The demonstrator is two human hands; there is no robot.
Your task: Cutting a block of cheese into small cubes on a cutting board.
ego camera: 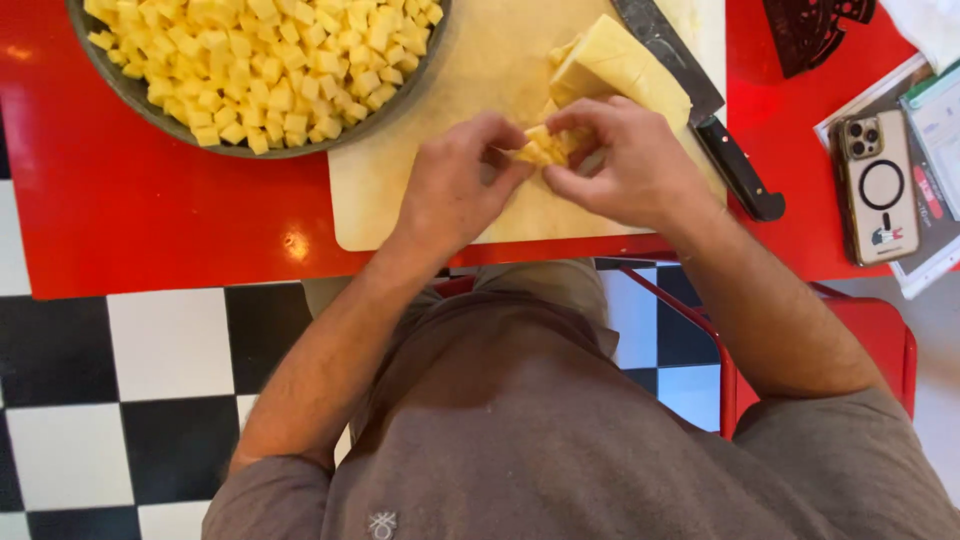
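Resting between both hands' fingertips (520, 135), cheese cubes (540, 148).

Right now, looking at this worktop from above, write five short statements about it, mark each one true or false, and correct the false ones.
1. Both hands hold a cluster of yellow cubes over the cutting board. True: the left hand and the right hand meet on it.
2. The bowl is empty. False: it is heaped with yellow cubes.
3. The knife is in the right hand. False: it lies on the board, beside the uncut yellow block.
4. A phone lies on the red table, out of both hands. True.
5. The floor is plain white. False: it is black and white checked.
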